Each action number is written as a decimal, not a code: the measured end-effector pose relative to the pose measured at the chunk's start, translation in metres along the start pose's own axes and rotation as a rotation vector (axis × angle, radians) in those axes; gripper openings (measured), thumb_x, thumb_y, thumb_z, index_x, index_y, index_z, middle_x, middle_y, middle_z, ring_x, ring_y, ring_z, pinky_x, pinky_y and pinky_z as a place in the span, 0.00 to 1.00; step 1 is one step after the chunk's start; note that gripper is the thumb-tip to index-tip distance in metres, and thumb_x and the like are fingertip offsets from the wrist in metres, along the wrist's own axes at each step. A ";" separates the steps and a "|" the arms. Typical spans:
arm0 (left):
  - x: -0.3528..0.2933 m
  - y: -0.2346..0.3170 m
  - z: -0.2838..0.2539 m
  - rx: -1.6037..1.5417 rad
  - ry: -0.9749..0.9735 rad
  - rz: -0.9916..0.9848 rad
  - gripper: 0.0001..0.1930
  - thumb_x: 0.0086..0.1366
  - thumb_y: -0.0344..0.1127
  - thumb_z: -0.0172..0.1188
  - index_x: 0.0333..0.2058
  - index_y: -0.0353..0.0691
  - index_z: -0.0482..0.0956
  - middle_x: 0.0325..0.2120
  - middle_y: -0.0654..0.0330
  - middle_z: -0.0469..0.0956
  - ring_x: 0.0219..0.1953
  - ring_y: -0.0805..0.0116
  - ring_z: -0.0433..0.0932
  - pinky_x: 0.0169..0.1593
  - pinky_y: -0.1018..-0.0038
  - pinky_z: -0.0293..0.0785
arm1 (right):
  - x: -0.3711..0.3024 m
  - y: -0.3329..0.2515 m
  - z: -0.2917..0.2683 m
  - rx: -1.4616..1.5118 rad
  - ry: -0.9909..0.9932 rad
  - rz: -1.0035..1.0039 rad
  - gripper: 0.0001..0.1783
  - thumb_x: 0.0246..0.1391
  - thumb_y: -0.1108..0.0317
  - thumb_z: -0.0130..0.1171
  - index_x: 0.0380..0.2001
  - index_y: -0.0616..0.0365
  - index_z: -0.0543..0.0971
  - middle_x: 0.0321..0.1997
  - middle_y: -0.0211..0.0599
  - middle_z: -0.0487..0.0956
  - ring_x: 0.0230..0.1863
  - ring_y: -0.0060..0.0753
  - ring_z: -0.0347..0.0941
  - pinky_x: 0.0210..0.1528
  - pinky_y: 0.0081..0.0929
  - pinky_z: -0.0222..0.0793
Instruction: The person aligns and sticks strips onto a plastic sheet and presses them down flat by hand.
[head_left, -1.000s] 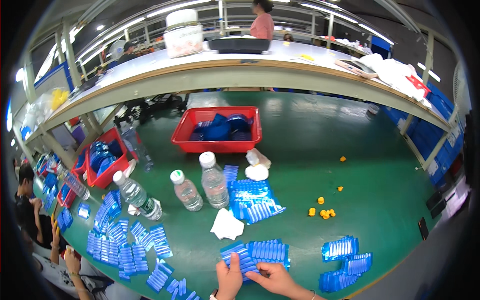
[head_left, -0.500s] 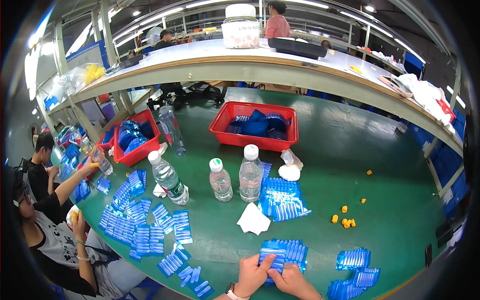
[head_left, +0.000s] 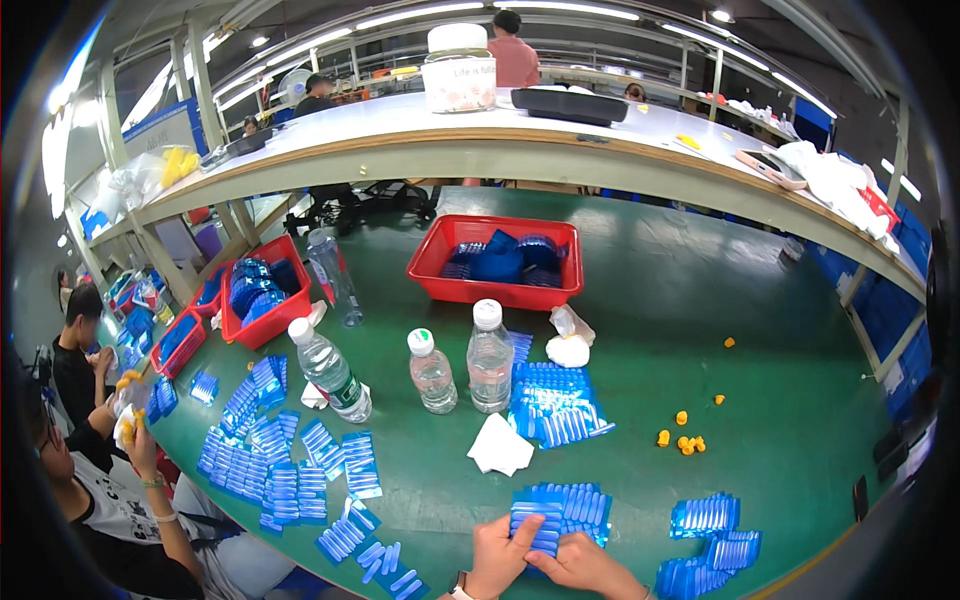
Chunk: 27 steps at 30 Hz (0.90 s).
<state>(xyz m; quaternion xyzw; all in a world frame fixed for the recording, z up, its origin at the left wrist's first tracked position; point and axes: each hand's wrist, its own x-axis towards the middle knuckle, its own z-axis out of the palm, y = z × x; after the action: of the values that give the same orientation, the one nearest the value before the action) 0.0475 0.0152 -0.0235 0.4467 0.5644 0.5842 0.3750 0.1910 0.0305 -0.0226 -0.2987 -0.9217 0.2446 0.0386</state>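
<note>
A small blue film sheet with raised lighter-blue strips [head_left: 535, 525] is held in front of me, close to the table's near edge. My left hand [head_left: 503, 553] is closed on its left side, with the thumb across the strips. At the lower right corner, my right hand [head_left: 583, 567] is closed on the same sheet; its fingertips are partly hidden. Just beyond my hands, more striped blue sheets [head_left: 583, 508] lie on the table. To the right of my hands lies another group of blue sheets [head_left: 706, 516], and a folded white tissue [head_left: 501, 445] rests farther off.
Clear bottles [head_left: 490, 358] stand mid-table beside a blue sheet stack [head_left: 555, 400]. Red baskets [head_left: 430, 280] hold blue sheets. Many sheets [head_left: 245, 465] spread left. Orange finger cots [head_left: 687, 445] lie right. A shelf [head_left: 480, 155] spans the far side. A co-worker [head_left: 130, 510] sits left.
The head view has shifted slightly. My hands still grip the sheet in nearly the same place. The co-worker at left has drawn the outstretched arm back from the table, bringing both hands together.
</note>
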 end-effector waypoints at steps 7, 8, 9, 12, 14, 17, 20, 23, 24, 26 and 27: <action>-0.003 0.016 -0.001 0.147 -0.014 0.084 0.17 0.61 0.41 0.58 0.20 0.32 0.76 0.08 0.54 0.68 0.11 0.74 0.66 0.17 0.75 0.62 | 0.012 -0.006 -0.018 0.614 0.444 0.124 0.20 0.57 0.62 0.49 0.15 0.64 0.73 0.14 0.50 0.72 0.15 0.51 0.69 0.18 0.38 0.61; -0.008 0.016 -0.003 0.142 -0.019 0.071 0.17 0.61 0.41 0.58 0.20 0.32 0.76 0.08 0.54 0.68 0.11 0.74 0.66 0.17 0.75 0.62 | 0.008 -0.007 -0.014 0.617 0.437 0.137 0.20 0.57 0.62 0.49 0.15 0.64 0.73 0.14 0.50 0.72 0.15 0.51 0.69 0.18 0.38 0.61; -0.007 0.015 -0.002 0.118 -0.031 0.082 0.17 0.61 0.40 0.57 0.19 0.32 0.75 0.08 0.54 0.67 0.10 0.73 0.65 0.17 0.74 0.61 | 0.010 -0.006 -0.014 0.576 0.489 0.070 0.20 0.57 0.62 0.50 0.15 0.64 0.73 0.14 0.50 0.71 0.15 0.51 0.68 0.18 0.39 0.61; -0.002 0.014 0.001 0.097 -0.041 0.110 0.18 0.62 0.40 0.56 0.18 0.32 0.74 0.08 0.54 0.66 0.10 0.73 0.65 0.17 0.74 0.61 | 0.014 -0.007 -0.025 0.619 0.584 0.023 0.23 0.57 0.59 0.49 0.14 0.65 0.72 0.12 0.51 0.70 0.14 0.52 0.68 0.17 0.41 0.59; -0.003 0.011 0.001 0.108 -0.053 0.106 0.18 0.62 0.40 0.56 0.18 0.32 0.74 0.08 0.55 0.66 0.10 0.74 0.65 0.17 0.75 0.61 | 0.012 0.004 -0.022 0.501 0.385 0.130 0.26 0.57 0.57 0.48 0.11 0.66 0.71 0.11 0.51 0.69 0.14 0.52 0.67 0.17 0.41 0.58; -0.007 0.017 -0.001 0.012 -0.075 0.084 0.21 0.64 0.44 0.53 0.20 0.31 0.73 0.09 0.58 0.69 0.12 0.76 0.66 0.17 0.76 0.62 | 0.017 0.004 -0.032 0.631 0.370 0.200 0.27 0.58 0.57 0.48 0.10 0.65 0.68 0.10 0.50 0.67 0.13 0.49 0.64 0.16 0.38 0.57; -0.008 0.015 -0.002 0.023 -0.098 0.078 0.20 0.64 0.44 0.53 0.20 0.31 0.74 0.09 0.58 0.69 0.12 0.76 0.67 0.18 0.76 0.63 | 0.022 -0.002 -0.037 0.685 0.488 0.169 0.24 0.58 0.62 0.48 0.11 0.65 0.68 0.09 0.48 0.65 0.11 0.47 0.62 0.15 0.36 0.54; -0.007 0.017 -0.006 0.113 -0.122 0.174 0.18 0.64 0.42 0.53 0.22 0.32 0.74 0.09 0.59 0.68 0.12 0.77 0.66 0.18 0.77 0.62 | 0.024 -0.002 -0.033 0.674 0.609 0.029 0.21 0.57 0.66 0.49 0.12 0.64 0.68 0.09 0.47 0.65 0.11 0.46 0.61 0.15 0.36 0.53; -0.006 0.017 -0.004 0.113 -0.121 0.163 0.18 0.64 0.42 0.53 0.22 0.32 0.74 0.09 0.59 0.68 0.12 0.77 0.66 0.18 0.77 0.62 | 0.023 -0.001 -0.031 0.670 0.645 -0.001 0.20 0.57 0.68 0.49 0.13 0.64 0.69 0.09 0.46 0.64 0.11 0.46 0.61 0.15 0.36 0.52; -0.006 0.017 -0.001 0.050 -0.105 0.118 0.16 0.65 0.40 0.52 0.23 0.33 0.74 0.09 0.60 0.66 0.13 0.78 0.64 0.18 0.77 0.60 | 0.022 0.002 -0.030 0.630 0.634 0.010 0.20 0.57 0.67 0.49 0.13 0.63 0.69 0.09 0.46 0.64 0.11 0.46 0.61 0.15 0.36 0.53; -0.006 0.019 -0.001 0.052 -0.102 0.110 0.16 0.65 0.40 0.52 0.23 0.33 0.74 0.09 0.60 0.66 0.13 0.78 0.64 0.18 0.77 0.60 | 0.022 0.003 -0.028 0.586 0.632 0.010 0.20 0.57 0.67 0.49 0.13 0.63 0.69 0.10 0.45 0.64 0.11 0.46 0.61 0.15 0.35 0.53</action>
<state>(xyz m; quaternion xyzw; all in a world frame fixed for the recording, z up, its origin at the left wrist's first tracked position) 0.0499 0.0083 -0.0054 0.5159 0.5340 0.5656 0.3589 0.1810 0.0574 -0.0014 -0.3399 -0.7546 0.3928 0.4010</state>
